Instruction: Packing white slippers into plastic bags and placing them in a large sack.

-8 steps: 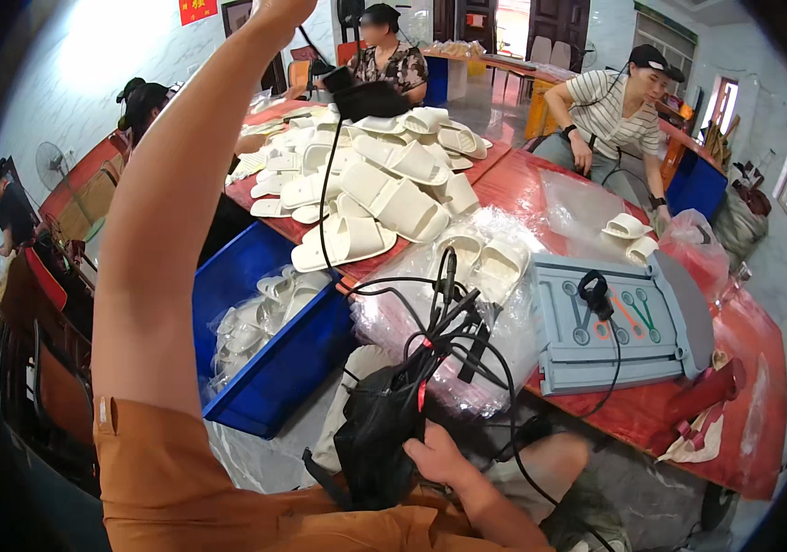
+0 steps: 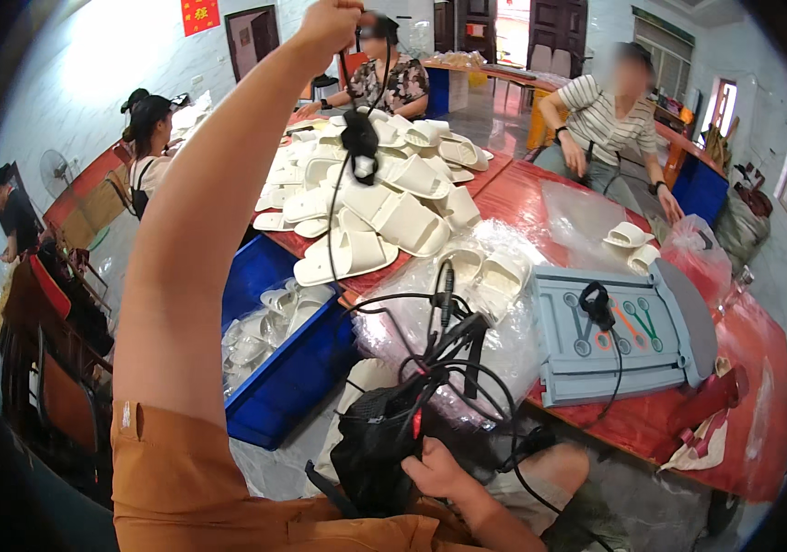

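Black cable [image 2: 349, 147] hangs from the raised left hand [image 2: 331, 22], pinched shut on it; the right hand [image 2: 439, 474] grips the black pouch [image 2: 377, 446]. Untangling looks about half done, with loops left at the pouch.

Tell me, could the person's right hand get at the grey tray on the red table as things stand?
Probably not freely: the right hand is down at the lap gripping a black pouch tangled in black cables, and a clear bag of slippers lies before the grey tray.

Black cable [image 2: 343, 198], white slippers [image 2: 402, 216], blue bin [image 2: 297, 377]
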{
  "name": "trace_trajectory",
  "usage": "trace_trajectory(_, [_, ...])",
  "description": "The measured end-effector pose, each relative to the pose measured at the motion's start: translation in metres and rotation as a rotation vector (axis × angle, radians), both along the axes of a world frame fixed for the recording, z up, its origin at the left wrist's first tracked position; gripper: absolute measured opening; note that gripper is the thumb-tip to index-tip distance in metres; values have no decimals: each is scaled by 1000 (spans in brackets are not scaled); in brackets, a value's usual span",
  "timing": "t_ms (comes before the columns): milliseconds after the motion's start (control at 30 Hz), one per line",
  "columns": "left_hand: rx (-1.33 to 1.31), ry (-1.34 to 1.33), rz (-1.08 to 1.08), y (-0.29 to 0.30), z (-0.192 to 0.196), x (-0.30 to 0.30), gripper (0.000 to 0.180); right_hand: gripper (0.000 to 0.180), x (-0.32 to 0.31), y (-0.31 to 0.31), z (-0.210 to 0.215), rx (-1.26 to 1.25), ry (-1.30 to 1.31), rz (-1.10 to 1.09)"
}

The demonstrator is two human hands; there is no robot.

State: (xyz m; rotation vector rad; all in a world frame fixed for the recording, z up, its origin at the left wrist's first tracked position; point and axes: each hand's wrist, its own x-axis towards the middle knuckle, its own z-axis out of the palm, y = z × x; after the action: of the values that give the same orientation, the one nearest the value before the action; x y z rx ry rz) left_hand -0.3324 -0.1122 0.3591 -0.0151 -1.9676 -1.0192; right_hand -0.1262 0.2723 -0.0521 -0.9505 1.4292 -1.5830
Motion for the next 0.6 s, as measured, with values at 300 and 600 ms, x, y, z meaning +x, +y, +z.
trace_trajectory(300, [44,-276,-247,95,-69,-56,36,57,6,-14,32,33,324,21])
trace_trajectory(600, [-222,-561,-564,196,-140,-117,24,59,0,-32,43,122,311,132])
